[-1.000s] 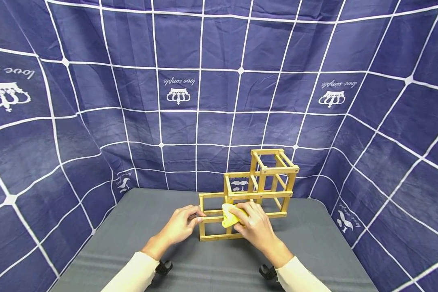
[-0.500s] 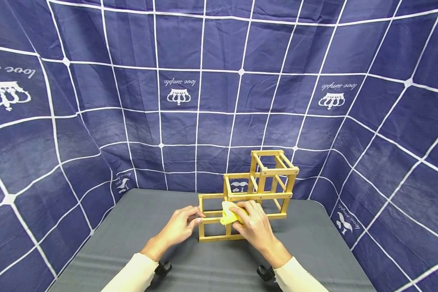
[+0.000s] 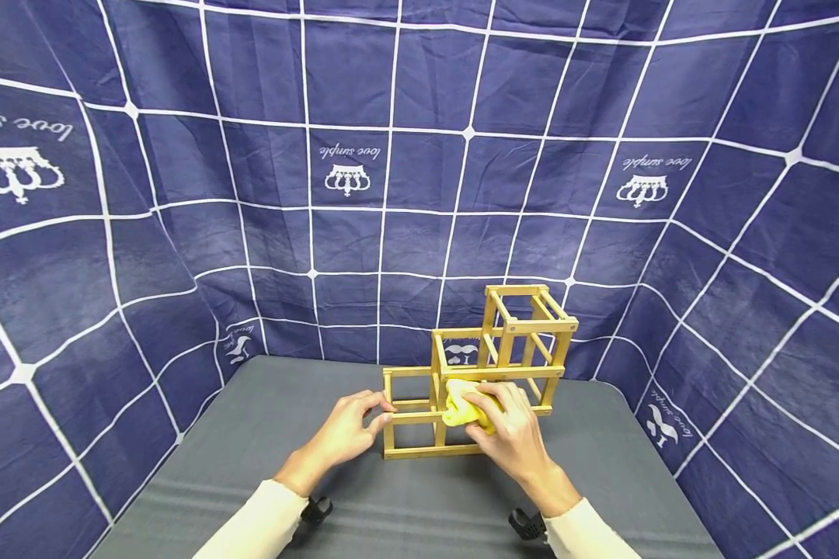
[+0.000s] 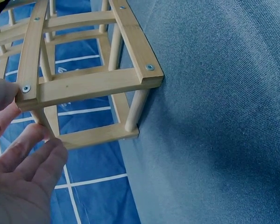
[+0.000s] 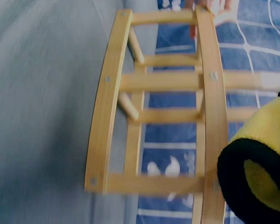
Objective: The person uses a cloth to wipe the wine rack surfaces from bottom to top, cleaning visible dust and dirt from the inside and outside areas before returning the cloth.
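Note:
A stepped wooden rack of light slats and round dowels stands on the grey surface, taller toward the right. At its low left end my left hand holds the corner. In the left wrist view the thumb lies on the front slat near a screw, and the fingers curl behind around the dowel. My right hand grips a yellow cloth against the rack's front, by the middle upright. The right wrist view shows the cloth's black edging; the right fingers are hidden there.
A grey cloth-covered surface lies under the rack. Behind and on both sides hang blue curtains with white grid lines, close behind the rack. Black wrist straps sit at both cuffs.
My right hand has moved the yellow cloth to the right along the rack's front bar. The left hand stays at the corner, and the head view has shifted slightly.

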Demonstrator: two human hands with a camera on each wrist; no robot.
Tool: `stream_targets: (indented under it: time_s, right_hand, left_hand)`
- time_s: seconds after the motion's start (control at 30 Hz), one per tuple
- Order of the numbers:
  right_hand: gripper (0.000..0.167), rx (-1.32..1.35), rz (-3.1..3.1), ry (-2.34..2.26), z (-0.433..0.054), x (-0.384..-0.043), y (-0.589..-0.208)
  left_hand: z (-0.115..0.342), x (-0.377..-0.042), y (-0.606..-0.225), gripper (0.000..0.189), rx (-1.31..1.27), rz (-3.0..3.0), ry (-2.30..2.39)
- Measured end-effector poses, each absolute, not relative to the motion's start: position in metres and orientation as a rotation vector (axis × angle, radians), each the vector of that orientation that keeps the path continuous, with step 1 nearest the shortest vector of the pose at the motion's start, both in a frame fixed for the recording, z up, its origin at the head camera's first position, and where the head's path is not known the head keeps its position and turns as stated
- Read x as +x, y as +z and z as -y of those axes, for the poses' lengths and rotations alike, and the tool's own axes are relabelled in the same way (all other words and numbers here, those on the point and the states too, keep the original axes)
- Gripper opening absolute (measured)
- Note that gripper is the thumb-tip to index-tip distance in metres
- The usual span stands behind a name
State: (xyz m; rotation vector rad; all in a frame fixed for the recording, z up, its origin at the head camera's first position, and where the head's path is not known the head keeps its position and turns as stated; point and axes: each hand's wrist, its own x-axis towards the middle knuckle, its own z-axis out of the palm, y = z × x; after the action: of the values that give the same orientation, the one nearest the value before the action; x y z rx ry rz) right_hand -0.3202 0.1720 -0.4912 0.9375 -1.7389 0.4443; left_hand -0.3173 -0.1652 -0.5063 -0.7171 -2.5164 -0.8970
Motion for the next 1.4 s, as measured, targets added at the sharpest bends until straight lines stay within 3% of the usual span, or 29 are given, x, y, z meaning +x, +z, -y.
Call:
stream_targets:
  time_s: [0.2,0.4,0.57,0.77,1.0,1.4]
  right_hand:
    - [0.037,0.880,1.697,0.413,-0.212,-0.319,-0.489]
    - [0.030,0.858,1.659,0.375,-0.240,-0.322,-0.487]
    - [0.031,0.894,1.708,0.339,-0.247,-0.328,-0.487]
    - [0.046,0.882,1.893,0.313,-0.250,-0.330,-0.502]
    - [0.045,0.873,1.981,0.298,-0.250,-0.329,-0.516]
    - [0.048,0.790,1.850,0.473,-0.243,-0.326,-0.501]
  left_hand:
    - [0.159,-0.320,-0.507,0.008,-0.681,2.508,-0.921]
    - [0.159,-0.322,-0.510,0.016,-0.667,2.472,-0.917]
    - [0.160,-0.321,-0.508,0.017,-0.669,2.467,-0.897]
    - [0.158,-0.322,-0.507,0.017,-0.676,2.484,-0.887]
    - [0.158,-0.320,-0.509,0.017,-0.706,2.454,-0.872]
    - [0.156,-0.319,-0.514,0.020,-0.748,2.396,-0.777]
